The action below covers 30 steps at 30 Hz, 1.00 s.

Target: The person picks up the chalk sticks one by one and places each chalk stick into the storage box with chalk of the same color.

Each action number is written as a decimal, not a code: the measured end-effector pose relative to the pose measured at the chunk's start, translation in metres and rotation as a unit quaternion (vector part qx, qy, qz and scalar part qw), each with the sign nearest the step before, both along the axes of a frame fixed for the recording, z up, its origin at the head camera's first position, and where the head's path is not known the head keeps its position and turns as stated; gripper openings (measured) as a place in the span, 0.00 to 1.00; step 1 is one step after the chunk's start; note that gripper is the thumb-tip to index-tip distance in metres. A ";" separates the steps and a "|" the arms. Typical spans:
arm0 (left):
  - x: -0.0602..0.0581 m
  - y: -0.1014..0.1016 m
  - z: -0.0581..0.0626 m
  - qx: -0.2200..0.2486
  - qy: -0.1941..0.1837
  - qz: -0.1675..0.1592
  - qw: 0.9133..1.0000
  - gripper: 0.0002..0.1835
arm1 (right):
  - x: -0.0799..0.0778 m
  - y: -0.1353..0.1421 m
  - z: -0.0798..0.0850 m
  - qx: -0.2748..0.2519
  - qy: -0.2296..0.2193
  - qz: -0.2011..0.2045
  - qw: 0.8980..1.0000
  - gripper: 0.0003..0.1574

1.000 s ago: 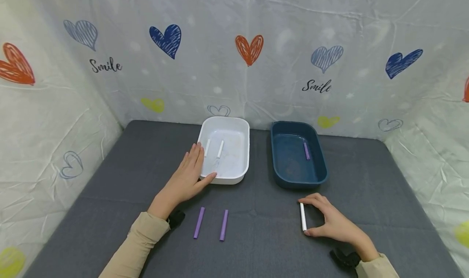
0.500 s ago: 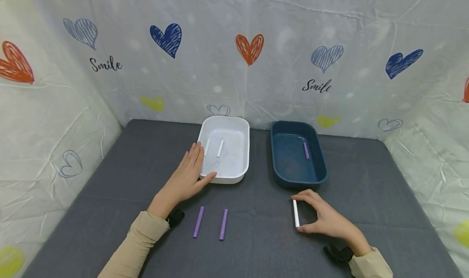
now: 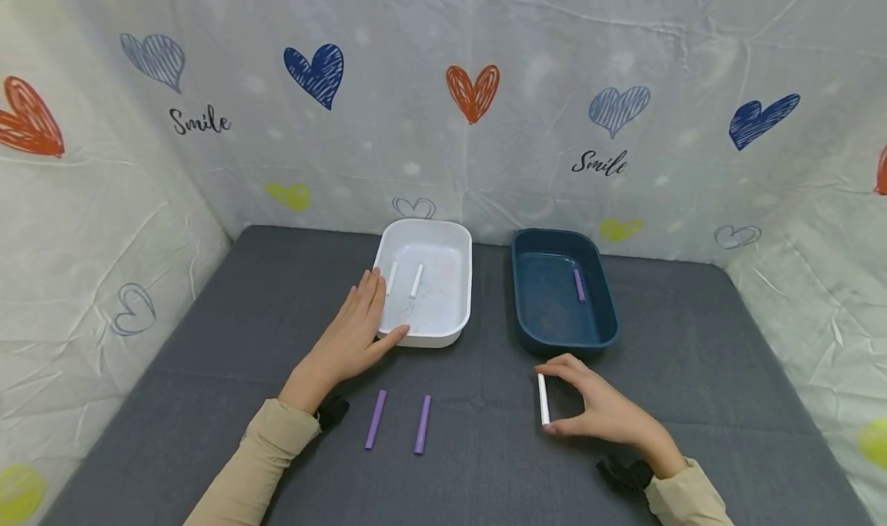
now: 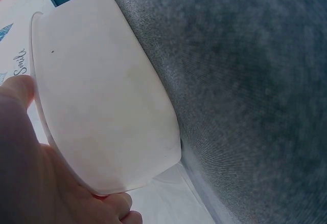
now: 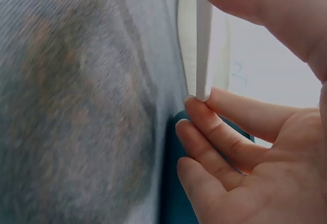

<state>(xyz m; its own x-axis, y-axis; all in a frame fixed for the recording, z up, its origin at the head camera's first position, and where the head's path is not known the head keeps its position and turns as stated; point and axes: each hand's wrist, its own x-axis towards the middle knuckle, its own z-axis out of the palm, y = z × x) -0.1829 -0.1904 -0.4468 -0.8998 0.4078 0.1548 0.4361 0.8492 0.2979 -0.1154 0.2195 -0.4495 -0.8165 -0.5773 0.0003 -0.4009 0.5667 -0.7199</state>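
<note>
My right hand (image 3: 596, 407) pinches a white chalk stick (image 3: 543, 400) by its two ends, thumb at the near end and fingertips at the far end. It is over the table in front of the dark blue tray (image 3: 564, 349). In the right wrist view the chalk (image 5: 203, 50) stands between thumb and fingertips. My left hand (image 3: 349, 341) rests at the near left corner of the white tray (image 3: 433, 341), its fingers straight along the side and the thumb on the front rim. Two white chalk sticks (image 3: 416, 281) lie inside that tray. Inside the blue one is a purple chalk stick (image 3: 579, 286).
Two more purple chalk sticks, a left one (image 3: 376, 420) and a right one (image 3: 423, 425), lie on the grey cloth (image 3: 485, 480) between the hands. Behind the trays hangs a pale curtain (image 3: 409, 141) printed with hearts.
The right hand has moved left with the white chalk, passing in front of the blue tray. The left hand and both trays have stayed in place.
</note>
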 end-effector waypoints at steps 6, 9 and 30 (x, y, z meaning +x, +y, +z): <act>0.000 0.000 0.000 -0.002 -0.002 0.003 1.000 0.51 | -0.002 -0.008 0.003 -0.003 0.004 0.010 1.000 0.47; 0.000 0.000 -0.001 -0.004 -0.001 0.003 1.000 0.51 | -0.002 -0.012 0.005 -0.005 0.003 0.016 1.000 0.47; -0.001 0.000 -0.002 -0.004 0.002 0.001 1.000 0.51 | -0.010 -0.036 0.024 -0.022 0.004 0.045 0.999 0.48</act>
